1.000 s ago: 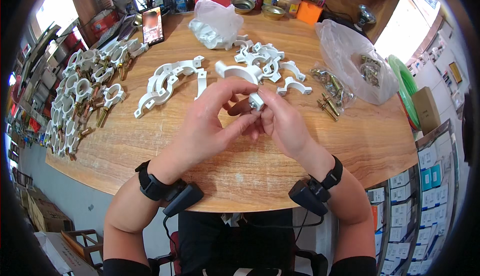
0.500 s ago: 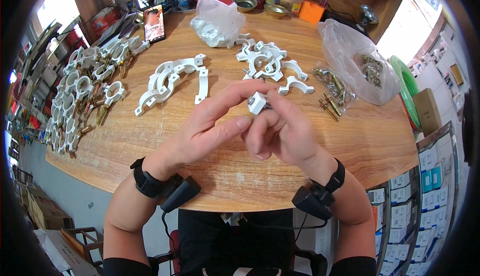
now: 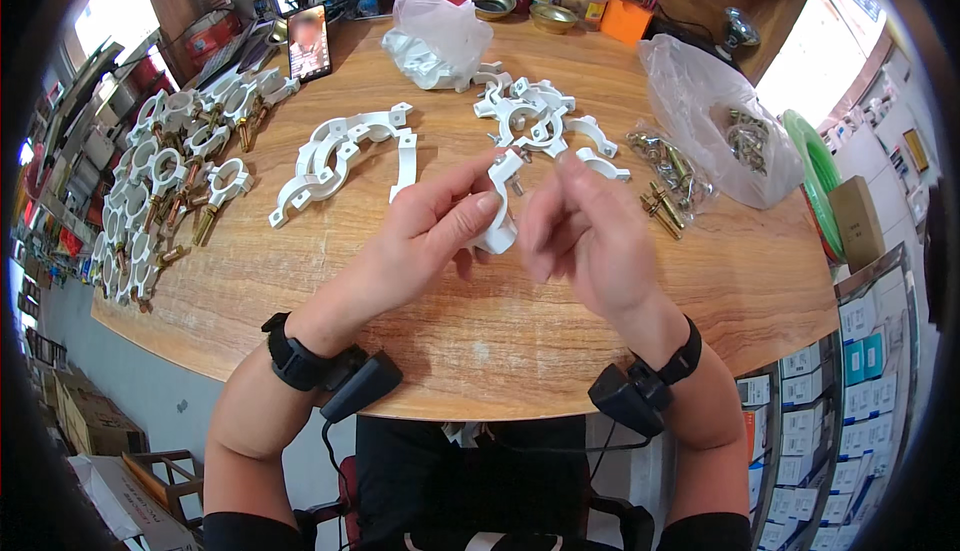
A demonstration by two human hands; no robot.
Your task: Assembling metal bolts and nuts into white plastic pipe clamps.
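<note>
My left hand (image 3: 428,233) is closed on a white pipe clamp half (image 3: 496,237), its thumb lying along the curved side. A small screw (image 3: 516,185) sticks out by the clamp's upper lug, on the side facing my right hand. My right hand (image 3: 598,236), its fingers curled, hovers just right of the clamp and apart from it. Motion blurs those fingertips, so whether they pinch anything is unclear. Beyond my hands lies a heap of white clamp halves (image 3: 530,116). Larger white clamp halves (image 3: 330,156) rest to the left of it.
Assembled ring clamps with brass-coloured bolts (image 3: 165,166) cover the table's left side. A bag of bolts (image 3: 672,166) and a bigger clear bag (image 3: 720,116) lie at right. At the back stand a white plastic bag (image 3: 437,36), a phone (image 3: 308,43) and metal bowls (image 3: 552,18).
My right hand has moved away to the right from the clamp. The clamp has turned in my left hand, so its curved body and screw now show.
</note>
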